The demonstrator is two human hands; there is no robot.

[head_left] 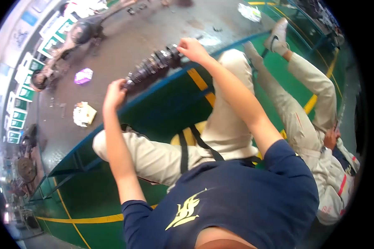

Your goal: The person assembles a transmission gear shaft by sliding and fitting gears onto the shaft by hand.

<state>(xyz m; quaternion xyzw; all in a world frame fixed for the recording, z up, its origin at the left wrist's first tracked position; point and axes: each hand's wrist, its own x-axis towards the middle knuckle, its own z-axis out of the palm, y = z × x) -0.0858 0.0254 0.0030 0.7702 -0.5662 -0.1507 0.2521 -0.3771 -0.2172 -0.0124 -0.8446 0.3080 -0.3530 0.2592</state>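
Observation:
A dark, shiny crankshaft (151, 65) lies along the near edge of the metal-topped workbench (124, 37), slanting from lower left to upper right. My left hand (114, 94) is closed around its left end, with the fingertips partly hidden. At the opposite end, my right hand (191, 50) has its fingers closed on the shaft's tip. To the left of my left hand, a cream-coloured crumpled packet (84, 114) rests on the bench. Farther back lies a purple and white packet (83, 76).
A long rusty axle (81, 33) stretches across the back left of the bench. Crumpled clear plastic (249, 12) lies at the far right. Another person (307, 108) in beige workwear sits to my right, legs extended towards the bench. Blue bench legs (77, 159) stand below.

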